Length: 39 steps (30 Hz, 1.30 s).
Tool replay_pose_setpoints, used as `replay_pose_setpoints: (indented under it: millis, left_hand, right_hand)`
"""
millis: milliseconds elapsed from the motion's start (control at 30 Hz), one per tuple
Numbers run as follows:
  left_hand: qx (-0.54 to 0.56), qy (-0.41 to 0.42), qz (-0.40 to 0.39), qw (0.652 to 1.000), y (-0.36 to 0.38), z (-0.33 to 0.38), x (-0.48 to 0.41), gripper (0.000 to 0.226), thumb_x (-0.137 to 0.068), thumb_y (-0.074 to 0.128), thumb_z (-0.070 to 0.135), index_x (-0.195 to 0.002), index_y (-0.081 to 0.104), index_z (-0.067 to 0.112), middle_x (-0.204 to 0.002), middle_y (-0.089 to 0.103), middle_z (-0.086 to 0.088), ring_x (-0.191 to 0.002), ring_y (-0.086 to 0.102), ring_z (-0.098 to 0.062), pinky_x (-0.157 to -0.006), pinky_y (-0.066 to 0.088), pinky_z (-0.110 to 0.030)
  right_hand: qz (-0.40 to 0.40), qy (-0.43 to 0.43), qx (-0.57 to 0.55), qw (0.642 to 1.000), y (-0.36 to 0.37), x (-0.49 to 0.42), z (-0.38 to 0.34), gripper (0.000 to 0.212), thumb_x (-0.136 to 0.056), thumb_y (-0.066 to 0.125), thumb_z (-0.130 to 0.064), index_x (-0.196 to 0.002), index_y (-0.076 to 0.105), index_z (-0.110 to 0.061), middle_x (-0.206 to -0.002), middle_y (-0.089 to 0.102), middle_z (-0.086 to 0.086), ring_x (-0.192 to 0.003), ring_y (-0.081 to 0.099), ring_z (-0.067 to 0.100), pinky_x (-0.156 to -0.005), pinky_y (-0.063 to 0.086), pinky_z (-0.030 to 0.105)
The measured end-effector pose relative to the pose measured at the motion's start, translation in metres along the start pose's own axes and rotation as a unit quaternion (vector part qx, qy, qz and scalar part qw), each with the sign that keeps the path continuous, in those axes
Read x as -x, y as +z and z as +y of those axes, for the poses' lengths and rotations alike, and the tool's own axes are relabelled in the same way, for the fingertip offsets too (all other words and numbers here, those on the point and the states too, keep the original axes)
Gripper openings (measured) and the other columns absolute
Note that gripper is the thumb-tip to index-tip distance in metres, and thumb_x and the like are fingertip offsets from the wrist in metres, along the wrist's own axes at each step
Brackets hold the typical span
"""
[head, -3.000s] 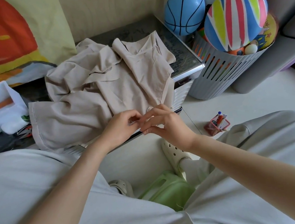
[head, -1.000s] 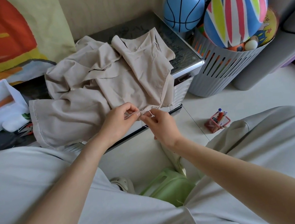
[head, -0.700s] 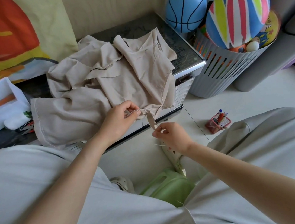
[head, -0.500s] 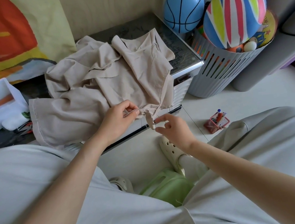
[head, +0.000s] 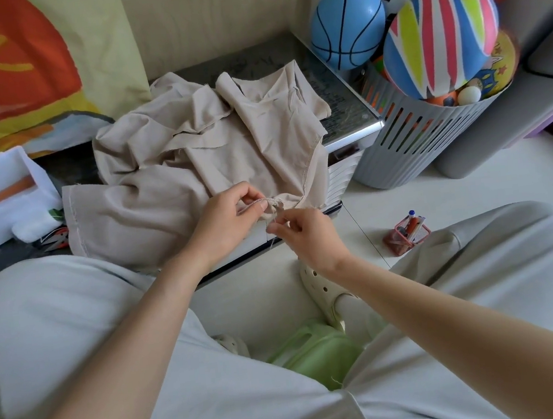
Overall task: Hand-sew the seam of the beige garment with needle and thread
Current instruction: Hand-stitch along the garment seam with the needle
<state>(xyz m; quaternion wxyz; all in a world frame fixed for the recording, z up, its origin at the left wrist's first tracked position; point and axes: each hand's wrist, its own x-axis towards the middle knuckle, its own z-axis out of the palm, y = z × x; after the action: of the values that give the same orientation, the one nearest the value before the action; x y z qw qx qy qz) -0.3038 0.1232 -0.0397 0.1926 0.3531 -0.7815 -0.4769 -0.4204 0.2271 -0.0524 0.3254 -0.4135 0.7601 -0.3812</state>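
Head view, garment: the beige garment point(head: 174, 172) lies crumpled on the low table point(head: 347, 115), spread mostly left to right, with its near edge at the table's front.
Seam: a gathered seam point(head: 276, 203) runs left to right between the hands.
Left hand point(head: 225, 222): thumb and fingers pinch the seam.
Right hand point(head: 309, 236): just below the seam, fingertips pinching a pale thread point(head: 273, 242).
Hard to make out: the needle is too small to tell.

Single head cam, wide-angle, pitched forward and steeply down over the lap. Close range: left hand point(head: 225, 222) and right hand point(head: 306, 237) mid-frame, at the low table point(head: 343, 108) front edge.
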Motion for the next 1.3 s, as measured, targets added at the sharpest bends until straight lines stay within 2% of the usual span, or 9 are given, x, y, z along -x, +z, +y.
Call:
replay_pose_setpoints:
  millis: [67, 200, 333, 567, 633, 767, 967, 1167, 1300]
  left_hand:
    - [0.015, 0.001, 0.003, 1.0, -0.001, 0.002, 0.001, 0.019, -0.091, 0.061, 0.013, -0.078, 0.058, 0.028, -0.07, 0.059, 0.009, -0.068, 0.052, -0.012, -0.065, 0.041, -0.023]
    - [0.039, -0.004, 0.0, 0.999, -0.004, -0.003, 0.003, 0.02, -0.091, 0.06, 0.011, -0.079, 0.059, 0.027, -0.072, 0.059, 0.008, -0.071, 0.051, -0.015, -0.067, 0.04, -0.027]
    - [0.044, -0.004, 0.009, 0.999, -0.008, -0.008, 0.002, 0.022, -0.091, 0.061, 0.01, -0.08, 0.06, 0.029, -0.073, 0.06, 0.011, -0.07, 0.052, -0.012, -0.071, 0.042, -0.03]
    - [0.052, -0.011, 0.014, 0.999, -0.009, -0.007, 0.005, 0.021, -0.091, 0.06, 0.011, -0.079, 0.059, 0.028, -0.072, 0.057, 0.01, -0.065, 0.048, -0.011, -0.062, 0.04, -0.023]
    - [0.059, -0.015, 0.011, 0.998, -0.009, -0.006, 0.005, 0.02, -0.092, 0.059, 0.01, -0.079, 0.059, 0.025, -0.073, 0.057, 0.003, -0.063, 0.047, -0.014, -0.057, 0.041, -0.023]
    - [0.076, -0.018, -0.001, 0.997, -0.008, -0.006, 0.007, 0.015, -0.092, 0.058, 0.009, -0.082, 0.06, 0.02, -0.083, 0.063, -0.02, -0.067, 0.051, -0.019, -0.063, 0.042, -0.03]
    - [0.07, -0.024, 0.006, 0.997, -0.011, -0.012, 0.008, 0.017, -0.092, 0.058, 0.009, -0.08, 0.059, 0.021, -0.072, 0.057, 0.005, -0.066, 0.052, -0.014, -0.062, 0.041, -0.026]
    - [0.071, -0.02, 0.008, 0.997, -0.011, -0.013, 0.008, 0.016, -0.092, 0.059, 0.01, -0.08, 0.06, 0.022, -0.073, 0.058, 0.005, -0.069, 0.052, -0.014, -0.066, 0.041, -0.028]
    - [0.076, -0.023, 0.019, 0.997, -0.012, -0.012, 0.008, 0.019, -0.092, 0.059, 0.01, -0.08, 0.059, 0.025, -0.072, 0.056, 0.007, -0.066, 0.049, -0.01, -0.064, 0.04, -0.023]
  right_hand:
    - [-0.036, 0.018, 0.032, 0.999, -0.003, 0.003, 0.008, 0.02, -0.088, 0.064, -0.02, -0.068, 0.064, -0.023, -0.041, 0.042, -0.014, -0.048, 0.042, 0.003, -0.051, 0.031, 0.013]
    - [-0.105, 0.048, 0.122, 0.986, -0.005, 0.007, 0.024, 0.013, -0.088, 0.063, -0.022, -0.09, 0.074, -0.015, -0.059, 0.046, -0.016, -0.059, 0.044, 0.006, -0.053, 0.031, 0.017]
    - [-0.084, 0.082, 0.098, 0.988, -0.009, 0.005, 0.023, 0.013, -0.09, 0.058, -0.019, -0.097, 0.069, -0.017, -0.063, 0.048, -0.011, -0.055, 0.045, 0.004, -0.048, 0.031, 0.013]
    - [-0.022, -0.022, -0.012, 0.999, -0.014, 0.004, -0.012, 0.006, -0.09, 0.059, -0.02, -0.094, 0.063, -0.023, -0.047, 0.037, -0.003, -0.042, 0.029, 0.01, -0.046, 0.026, 0.016]
    - [-0.032, -0.034, -0.031, 0.998, -0.008, 0.0, -0.019, 0.002, -0.09, 0.061, -0.024, -0.088, 0.062, -0.024, -0.048, 0.04, 0.0, -0.044, 0.028, 0.009, -0.046, 0.026, 0.019]
    - [-0.014, -0.031, -0.054, 0.998, 0.001, -0.003, -0.022, 0.024, -0.09, 0.062, -0.025, -0.067, 0.056, -0.03, -0.042, 0.04, -0.009, -0.042, 0.033, 0.01, -0.049, 0.032, 0.026]
    - [-0.032, -0.01, -0.015, 0.999, 0.002, 0.002, -0.004, 0.024, -0.091, 0.057, -0.022, -0.068, 0.051, -0.027, -0.052, 0.044, 0.0, -0.046, 0.033, 0.009, -0.05, 0.031, 0.022]
    - [-0.087, 0.043, 0.077, 0.992, 0.001, 0.007, 0.014, 0.026, -0.09, 0.058, -0.021, -0.066, 0.05, -0.028, -0.036, 0.044, -0.017, -0.043, 0.043, 0.0, -0.046, 0.031, 0.012]
    - [-0.131, 0.045, 0.143, 0.98, 0.002, 0.009, 0.019, 0.01, -0.088, 0.057, -0.02, -0.08, 0.063, -0.018, -0.062, 0.055, -0.012, -0.059, 0.047, 0.005, -0.053, 0.033, 0.014]
